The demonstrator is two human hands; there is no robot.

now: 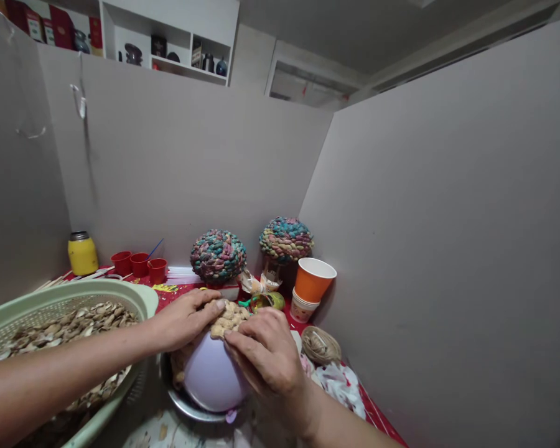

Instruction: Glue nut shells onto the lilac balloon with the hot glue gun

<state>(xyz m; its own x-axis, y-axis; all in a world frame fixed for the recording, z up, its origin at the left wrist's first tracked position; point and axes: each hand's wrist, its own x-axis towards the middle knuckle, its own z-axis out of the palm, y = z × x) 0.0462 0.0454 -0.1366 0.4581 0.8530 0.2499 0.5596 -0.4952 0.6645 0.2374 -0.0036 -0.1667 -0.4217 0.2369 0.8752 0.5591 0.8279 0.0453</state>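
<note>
- Head view: your lilac balloon (214, 376) sits in the metal bowl (180, 403) on the counter, knot end facing you, just beside the green colander (150, 303) of shell halves (70, 330).
- Your left hand (191, 317) lies over the top, fingers loosely extended, pressing on the peanut shells (228, 318) more than gripping.
- Your right hand (270, 354) has its fingers curled at the shell edge; can't tell if they're pinching one.
- Progress, I'd say partway: shells on the top and left side, front bare, far side hidden.
- No paint showing on those, unlike the colored shell ball (218, 256) behind, so coloring's probably left too.
</note>
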